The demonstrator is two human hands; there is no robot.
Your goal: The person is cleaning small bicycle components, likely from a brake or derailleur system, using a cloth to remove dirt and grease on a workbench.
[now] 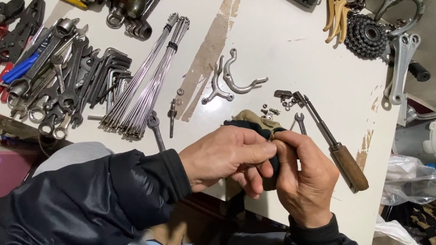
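Both hands' fingers (259,145) pinch the dark cloth (247,126).

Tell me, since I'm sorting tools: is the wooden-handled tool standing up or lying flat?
Lying flat. The wooden-handled tool rests lengthwise on the white table, handle toward the right hand, untouched.
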